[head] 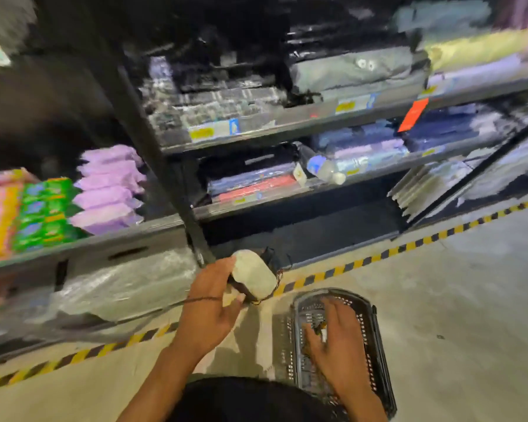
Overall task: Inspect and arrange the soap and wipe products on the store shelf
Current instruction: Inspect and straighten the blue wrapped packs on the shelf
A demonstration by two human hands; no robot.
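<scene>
Thumb and fingers of the left hand (pixel 211 303) clamp a pale oval pack (pixel 253 277) — low, beside the shelf post (pixel 195 239). Right hand (pixel 336 333) rests in the black basket (pixel 287 345) (fingers spread apart). Purple wipes (pixel 110 190) sit shelved.

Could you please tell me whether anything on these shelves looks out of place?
Yes: a clear plastic bottle with a white cap lies on its side at the front of the grey metal shelf, among flat folded packs, its cap jutting over the edge. It looks stray and could roll off.
</scene>
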